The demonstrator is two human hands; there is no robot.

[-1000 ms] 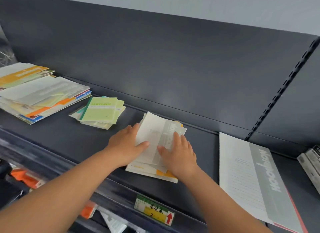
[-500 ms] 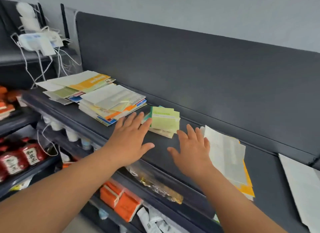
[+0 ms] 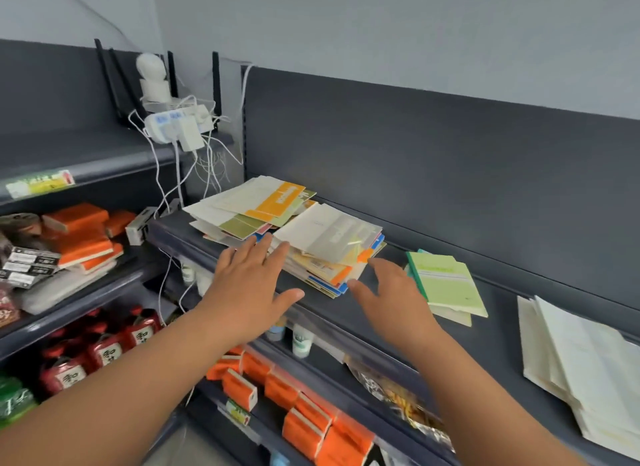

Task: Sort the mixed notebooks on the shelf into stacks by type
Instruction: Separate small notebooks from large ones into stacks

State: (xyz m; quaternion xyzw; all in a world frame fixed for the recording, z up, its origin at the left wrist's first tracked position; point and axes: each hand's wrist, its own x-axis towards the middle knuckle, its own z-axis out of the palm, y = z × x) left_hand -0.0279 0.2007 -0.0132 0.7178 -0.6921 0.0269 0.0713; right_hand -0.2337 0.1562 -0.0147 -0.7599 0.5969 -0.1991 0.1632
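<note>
The messy pile of mixed paper notebooks (image 3: 329, 247) (white, orange and blue covers) sits on the dark grey metal shelf (image 3: 502, 330). The person's left hand (image 3: 249, 285) has its fingers spread wide, tips at the pile's near-left edge. The right hand (image 3: 391, 299) is just off the pile's front-right corner, fingers loosely open and holding nothing, with the small light-green notebooks (image 3: 446, 282) right of that.

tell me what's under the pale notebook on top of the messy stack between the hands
Under the pale notebook lie fanned notebooks; only their orange, yellow and blue edges stick out toward the front. Their covers and their count are hidden beneath it.
</note>
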